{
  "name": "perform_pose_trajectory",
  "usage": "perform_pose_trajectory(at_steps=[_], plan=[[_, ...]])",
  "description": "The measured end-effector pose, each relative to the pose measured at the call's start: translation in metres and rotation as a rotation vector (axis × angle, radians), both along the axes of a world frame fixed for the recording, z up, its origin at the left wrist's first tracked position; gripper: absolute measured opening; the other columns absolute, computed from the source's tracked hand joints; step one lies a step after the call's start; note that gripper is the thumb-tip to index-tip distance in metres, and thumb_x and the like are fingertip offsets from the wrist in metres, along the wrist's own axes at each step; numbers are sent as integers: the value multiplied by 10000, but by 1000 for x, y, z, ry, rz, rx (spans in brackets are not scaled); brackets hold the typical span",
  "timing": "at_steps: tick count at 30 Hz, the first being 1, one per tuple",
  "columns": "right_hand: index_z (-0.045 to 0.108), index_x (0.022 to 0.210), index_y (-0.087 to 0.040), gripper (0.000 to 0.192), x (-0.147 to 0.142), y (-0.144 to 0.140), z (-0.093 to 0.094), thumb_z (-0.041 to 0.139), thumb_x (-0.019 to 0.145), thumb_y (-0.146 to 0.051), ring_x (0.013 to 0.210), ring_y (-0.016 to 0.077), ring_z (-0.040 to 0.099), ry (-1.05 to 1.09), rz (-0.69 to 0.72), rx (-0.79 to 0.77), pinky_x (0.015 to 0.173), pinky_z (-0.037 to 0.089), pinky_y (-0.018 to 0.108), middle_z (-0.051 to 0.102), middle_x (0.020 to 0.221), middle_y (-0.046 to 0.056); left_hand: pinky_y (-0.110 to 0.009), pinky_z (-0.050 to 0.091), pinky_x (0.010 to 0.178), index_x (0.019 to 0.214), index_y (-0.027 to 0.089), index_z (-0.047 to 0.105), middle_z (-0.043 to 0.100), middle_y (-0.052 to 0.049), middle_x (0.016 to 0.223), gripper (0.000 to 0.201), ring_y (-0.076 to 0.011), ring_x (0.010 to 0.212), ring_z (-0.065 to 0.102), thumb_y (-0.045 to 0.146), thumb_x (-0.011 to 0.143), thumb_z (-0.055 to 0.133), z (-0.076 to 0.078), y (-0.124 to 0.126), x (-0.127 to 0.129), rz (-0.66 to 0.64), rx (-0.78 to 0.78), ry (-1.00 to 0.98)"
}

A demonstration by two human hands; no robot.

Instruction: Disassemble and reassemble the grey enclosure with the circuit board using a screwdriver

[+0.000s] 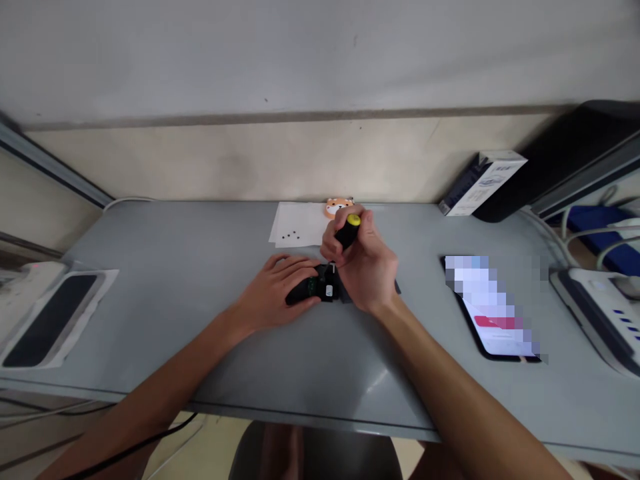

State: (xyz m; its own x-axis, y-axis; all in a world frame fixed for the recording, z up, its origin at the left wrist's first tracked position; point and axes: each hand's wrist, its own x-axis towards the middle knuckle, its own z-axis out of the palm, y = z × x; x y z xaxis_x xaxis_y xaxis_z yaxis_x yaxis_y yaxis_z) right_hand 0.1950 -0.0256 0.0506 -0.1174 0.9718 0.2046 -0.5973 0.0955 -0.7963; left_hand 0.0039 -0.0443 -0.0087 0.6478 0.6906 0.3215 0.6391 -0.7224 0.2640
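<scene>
Two hands at work: left hand (277, 287) flat on small black device (313, 290), right hand (363, 263) fingers closed around black yellow-capped screwdriver (347, 233).

Small electronics repair bench, prob. a home or office nook. Plain grey surface (200, 320) pushed against bare wall. Phone (493, 313) lit near right edge; power strip (595, 313) w/ cables at far right; boxed item (483, 181) at back right corner; loose tiny screws (290, 235) on paper sheet (295, 223) by back edge.
</scene>
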Motion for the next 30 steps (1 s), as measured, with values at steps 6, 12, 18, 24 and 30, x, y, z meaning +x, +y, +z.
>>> perform_pose_trajectory(at_steps=[6, 12, 18, 24, 30], plan=[[493, 789, -265, 478, 0, 0, 2, 584, 941, -709, 540, 132, 299, -19, -39, -20, 495, 295, 298, 365, 657, -30, -463, 429, 1172, 1268, 237, 661, 744, -90, 1366, 338, -261, 1303, 676, 476, 1038, 597, 0, 0, 0, 5, 10, 1], [514, 796, -262, 435, 0, -1, 0, 601, 964, -654, 548, 129, 324, 22, 2, 7, 508, 322, 284, 365, 639, -34, -452, 426, 1159, 1274, 223, 641, 739, -107, 1371, 328, -258, 1293, 681, 455, 1047, 595, 0, 0, 0, -25, 42, -15], [539, 811, -263, 446, 0, 0, -2, 581, 964, -680, 559, 136, 326, -10, -27, -2, 505, 307, 295, 375, 658, -30, -470, 417, 1172, 1267, 231, 650, 735, -97, 1382, 341, -263, 1311, 671, 480, 1043, 588, 1, 0, 0, -4, -5, 0], [535, 808, -264, 456, -1, 1, -2, 560, 968, -690, 552, 133, 320, 2, -2, 7, 516, 308, 294, 361, 655, -32, -466, 420, 1172, 1268, 227, 656, 734, -100, 1384, 339, -262, 1316, 668, 473, 1046, 585, 2, -1, 0, -7, -9, -4], [514, 785, -265, 461, -1, 1, 0, 561, 961, -689, 560, 138, 307, -27, -61, -7, 497, 298, 288, 331, 681, -28, -471, 412, 1184, 1261, 244, 665, 726, -90, 1401, 319, -260, 1307, 673, 457, 1029, 610, 1, -2, 0, 0, -20, -14]])
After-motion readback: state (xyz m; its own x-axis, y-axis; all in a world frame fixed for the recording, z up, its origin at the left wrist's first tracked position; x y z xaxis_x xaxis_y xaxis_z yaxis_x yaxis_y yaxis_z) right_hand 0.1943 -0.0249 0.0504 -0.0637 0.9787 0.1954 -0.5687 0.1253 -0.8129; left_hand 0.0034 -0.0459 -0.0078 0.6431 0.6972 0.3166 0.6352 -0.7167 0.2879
